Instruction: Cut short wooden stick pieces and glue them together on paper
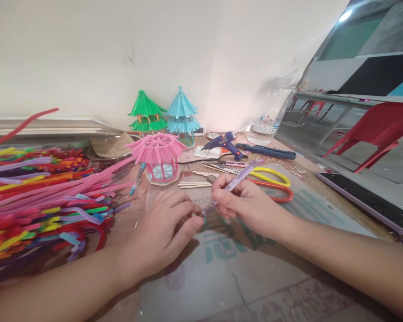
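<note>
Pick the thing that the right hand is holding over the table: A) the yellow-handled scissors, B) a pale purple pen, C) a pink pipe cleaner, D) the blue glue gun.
B: the right hand grips a pale purple pen with its tip down near the left hand, while the glue gun and scissors lie untouched further back on the table.

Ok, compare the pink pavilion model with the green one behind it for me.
The pink pavilion stands nearer the hands, out on the table; the green pavilion stands farther back by the wall, beside a blue one. The pink one shows a single broad, flattish roof over a round base; the green one has two stacked tiers rising to a point. Both stand upright and have roofs of thin strips fanning outward.
</note>
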`<state>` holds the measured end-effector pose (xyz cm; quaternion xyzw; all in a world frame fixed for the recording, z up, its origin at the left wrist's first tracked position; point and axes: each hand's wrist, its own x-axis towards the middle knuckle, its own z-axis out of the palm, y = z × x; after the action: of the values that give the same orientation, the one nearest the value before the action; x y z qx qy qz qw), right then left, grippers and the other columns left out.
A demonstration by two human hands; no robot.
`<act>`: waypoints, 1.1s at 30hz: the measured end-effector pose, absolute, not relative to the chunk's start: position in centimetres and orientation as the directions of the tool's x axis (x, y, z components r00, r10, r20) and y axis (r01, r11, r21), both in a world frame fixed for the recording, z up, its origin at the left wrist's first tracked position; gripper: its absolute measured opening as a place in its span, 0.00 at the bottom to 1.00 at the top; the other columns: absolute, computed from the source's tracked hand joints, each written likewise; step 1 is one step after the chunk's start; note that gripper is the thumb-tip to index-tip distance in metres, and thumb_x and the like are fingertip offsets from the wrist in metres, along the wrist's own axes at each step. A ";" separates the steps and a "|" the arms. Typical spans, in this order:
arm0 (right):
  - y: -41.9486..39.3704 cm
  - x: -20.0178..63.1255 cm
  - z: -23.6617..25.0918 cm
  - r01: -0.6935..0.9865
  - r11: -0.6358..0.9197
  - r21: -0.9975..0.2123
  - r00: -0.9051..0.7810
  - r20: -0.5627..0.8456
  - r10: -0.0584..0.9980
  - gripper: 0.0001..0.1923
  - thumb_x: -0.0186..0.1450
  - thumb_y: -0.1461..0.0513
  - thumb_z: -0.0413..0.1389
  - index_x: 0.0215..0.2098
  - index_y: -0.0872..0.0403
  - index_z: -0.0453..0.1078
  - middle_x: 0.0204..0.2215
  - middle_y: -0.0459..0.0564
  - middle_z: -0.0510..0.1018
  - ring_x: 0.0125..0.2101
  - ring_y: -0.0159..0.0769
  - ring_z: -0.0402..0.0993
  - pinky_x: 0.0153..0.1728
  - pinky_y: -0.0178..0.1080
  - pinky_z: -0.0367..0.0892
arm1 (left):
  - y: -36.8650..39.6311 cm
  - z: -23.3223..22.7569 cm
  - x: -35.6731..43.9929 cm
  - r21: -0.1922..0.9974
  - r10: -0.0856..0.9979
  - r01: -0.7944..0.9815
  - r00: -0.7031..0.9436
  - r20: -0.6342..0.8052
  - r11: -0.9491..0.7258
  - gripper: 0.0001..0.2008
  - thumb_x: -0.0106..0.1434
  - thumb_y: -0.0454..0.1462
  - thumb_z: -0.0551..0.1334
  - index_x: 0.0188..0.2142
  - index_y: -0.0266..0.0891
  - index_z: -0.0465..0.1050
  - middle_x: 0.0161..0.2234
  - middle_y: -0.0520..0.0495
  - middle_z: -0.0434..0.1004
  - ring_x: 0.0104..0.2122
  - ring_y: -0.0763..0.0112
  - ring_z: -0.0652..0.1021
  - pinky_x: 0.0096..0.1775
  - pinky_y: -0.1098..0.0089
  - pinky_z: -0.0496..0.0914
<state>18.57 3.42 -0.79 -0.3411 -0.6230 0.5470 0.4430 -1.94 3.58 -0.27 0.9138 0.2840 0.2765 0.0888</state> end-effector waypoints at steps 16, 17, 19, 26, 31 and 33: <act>3.8 19.9 2.6 -0.521 -0.063 -0.851 -0.309 0.119 0.943 0.20 0.69 0.58 0.41 0.24 0.54 0.66 0.20 0.47 0.66 0.17 0.30 0.52 0.21 0.35 0.56 | 3.8 -0.8 -1.8 0.289 0.572 0.494 0.699 0.429 -0.820 0.14 0.69 0.39 0.55 0.26 0.40 0.66 0.28 0.51 0.67 0.31 0.67 0.69 0.35 0.67 0.62; 3.9 20.1 2.5 -0.520 -0.056 -0.853 -0.297 0.119 0.947 0.19 0.68 0.58 0.41 0.22 0.53 0.64 0.19 0.46 0.64 0.17 0.30 0.51 0.20 0.34 0.54 | 3.7 -0.8 -1.8 0.289 0.563 0.484 0.703 0.433 -0.826 0.11 0.68 0.38 0.56 0.28 0.40 0.67 0.29 0.50 0.69 0.33 0.66 0.70 0.36 0.67 0.63; 4.2 20.5 2.4 -0.518 -0.038 -0.855 -0.259 0.114 0.959 0.18 0.66 0.60 0.42 0.20 0.53 0.60 0.16 0.44 0.60 0.16 0.30 0.47 0.19 0.33 0.51 | 3.5 -0.9 -1.9 0.288 0.536 0.452 0.715 0.448 -0.844 0.06 0.67 0.36 0.57 0.34 0.40 0.70 0.33 0.49 0.71 0.36 0.65 0.71 0.38 0.66 0.64; 4.3 20.8 2.2 -0.422 0.008 -0.907 -0.176 0.091 0.980 0.15 0.64 0.61 0.43 0.19 0.51 0.53 0.14 0.43 0.55 0.16 0.31 0.44 0.19 0.35 0.51 | 3.5 -1.2 -2.0 0.249 0.489 0.421 0.727 0.483 -0.872 0.09 0.70 0.33 0.53 0.39 0.40 0.72 0.35 0.47 0.73 0.38 0.65 0.72 0.40 0.66 0.66; 4.1 20.6 1.9 -0.337 0.063 -0.939 -0.142 0.117 0.983 0.15 0.65 0.58 0.45 0.21 0.49 0.51 0.15 0.42 0.54 0.16 0.32 0.43 0.19 0.36 0.50 | 3.6 -1.2 -2.0 0.257 0.469 0.392 0.736 0.488 -0.883 0.09 0.71 0.34 0.53 0.39 0.40 0.73 0.35 0.47 0.73 0.37 0.66 0.72 0.40 0.67 0.66; 4.1 20.5 1.9 -0.344 0.072 -0.936 -0.133 0.124 0.983 0.14 0.65 0.58 0.45 0.21 0.49 0.52 0.15 0.42 0.54 0.16 0.32 0.43 0.19 0.36 0.49 | 3.6 -1.2 -2.0 0.254 0.469 0.394 0.734 0.491 -0.883 0.09 0.71 0.36 0.54 0.39 0.40 0.73 0.34 0.47 0.73 0.37 0.65 0.72 0.40 0.67 0.66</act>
<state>20.52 4.05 1.88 -0.3417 -0.4680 0.5893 0.5630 -2.02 3.59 -1.21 0.9288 0.2324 0.2808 0.0665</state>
